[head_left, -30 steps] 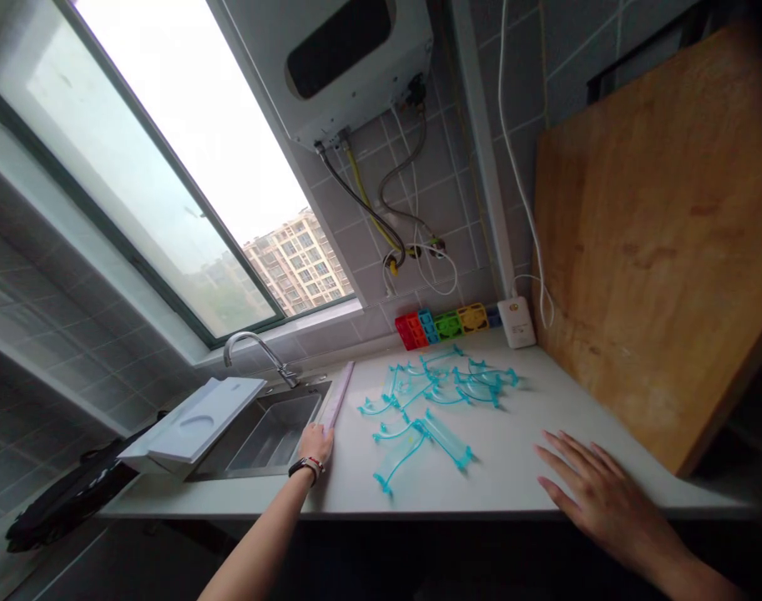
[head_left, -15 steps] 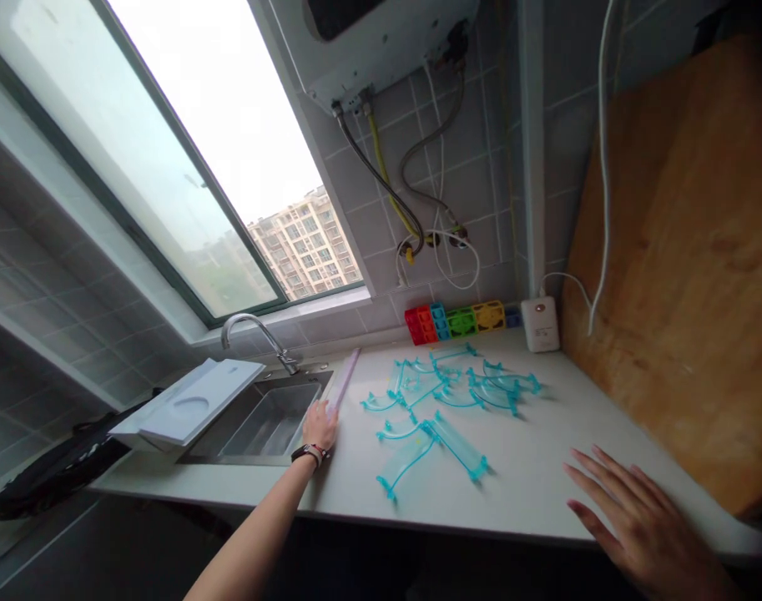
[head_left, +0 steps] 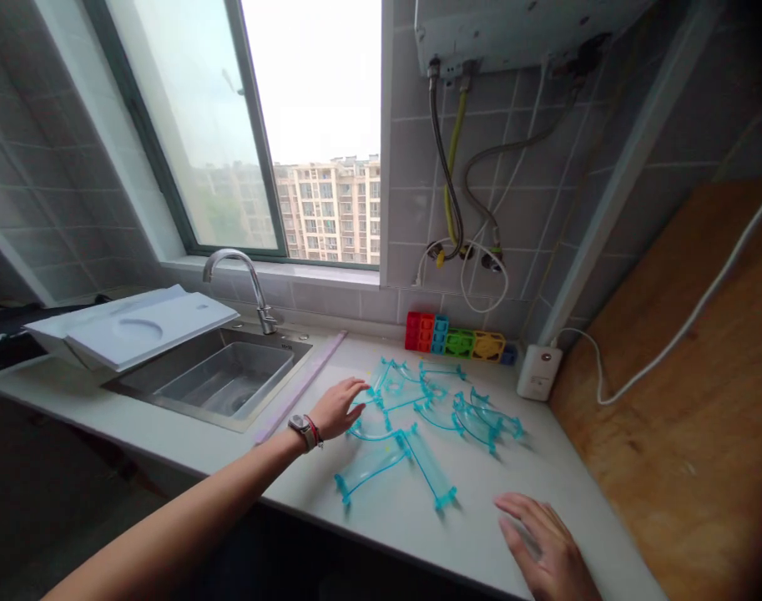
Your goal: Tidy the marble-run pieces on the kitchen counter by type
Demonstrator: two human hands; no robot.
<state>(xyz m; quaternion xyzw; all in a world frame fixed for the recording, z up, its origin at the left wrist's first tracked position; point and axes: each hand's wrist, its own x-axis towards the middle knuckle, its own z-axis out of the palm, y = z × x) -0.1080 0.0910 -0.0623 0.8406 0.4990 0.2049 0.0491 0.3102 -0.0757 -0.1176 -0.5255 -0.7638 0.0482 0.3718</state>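
Observation:
Several clear blue plastic track pieces (head_left: 431, 469), some curved and some straight, lie spread over the white countertop (head_left: 305, 499). My left hand (head_left: 338, 407), with a watch and a red band at the wrist, hovers at the left edge of these pieces, thumb and fingers apart. It seems to hold nothing; whether it touches the piece beneath it I cannot tell. My right hand (head_left: 543, 542) is at the counter's front right, fingers bent and parted from the thumb, with nothing between them. A pale purple strip (head_left: 302, 386) lies along the sink's right side.
Red, light-blue, green and yellow blocks (head_left: 459, 340) stand in a row by the wall, beside a white box (head_left: 539, 372) with a cable. At left is a steel sink (head_left: 230, 376) with a faucet (head_left: 246, 280) and white foam panels (head_left: 143, 321). A wooden board (head_left: 681, 367) leans at right.
My left hand has left the purple strip and moved right to the blue pieces. My right hand has come inward, its fingers now more bent. The head view has turned and levelled.

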